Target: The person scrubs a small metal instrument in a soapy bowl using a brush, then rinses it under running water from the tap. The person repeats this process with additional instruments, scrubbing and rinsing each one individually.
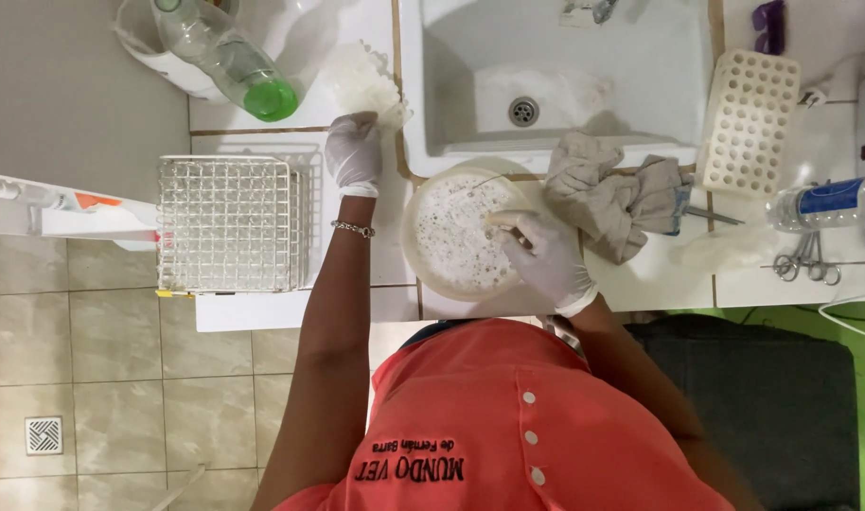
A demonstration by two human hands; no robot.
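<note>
A thin stick lies almost level across the picture, its long axis running left to right, with one end pointing toward the left over a round bowl and the other end pinched in the fingers of the right hand. The stick is pale and slender, and only a short length of it shows beyond the glove. The bowl sits at the middle of the frame on the white counter, just below the sink; it is cream-coloured, shallow and filled with a whitish, speckled, foamy liquid. The right hand wears a white glove and is closed around the stick at the bowl's right rim. The left hand, also gloved, with a bracelet at the wrist, reaches up left of the bowl and grips a bunch of clear crumpled plastic near the sink's left corner. To the left of that arm stands a wire rack. In the upper left of the frame a clear bottle with a green cap lies tilted. A crumpled grey cloth rests right of the bowl, touching its edge, and beyond it a white tray full of holes stands near a pair of metal scissors.
</note>
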